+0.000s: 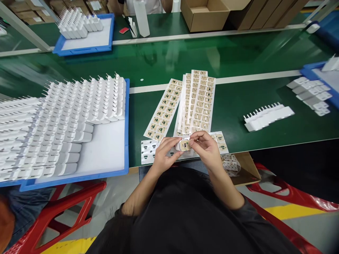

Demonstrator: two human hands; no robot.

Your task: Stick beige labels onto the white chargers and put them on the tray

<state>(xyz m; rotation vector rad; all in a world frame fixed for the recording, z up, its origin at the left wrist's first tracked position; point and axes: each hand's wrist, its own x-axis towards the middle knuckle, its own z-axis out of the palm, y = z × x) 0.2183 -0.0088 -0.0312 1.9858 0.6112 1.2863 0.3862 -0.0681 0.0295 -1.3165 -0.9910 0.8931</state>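
A white plug charger (178,145) is held at the table's front edge, between the thumb and fingers of my left hand (166,152). Its end face, with a dark USB slot, is turned up toward me and bears a beige sticker (184,145). My right hand (205,146) is closed in a pinch at the right edge of that sticker, touching the face. Under and beyond my hands lie sticker sheets (202,102), overlapping, with a slanted sheet (164,109) to their left. A mostly used sheet (148,151) lies beside my left hand.
At left, a blue-rimmed tray (106,173) holds rows of white chargers (87,98). More chargers (268,116) lie in a row at right, near another group (309,93). An open carton (249,167) sits below the table edge. Across the table are a person, a tray (111,35) and boxes (208,17).
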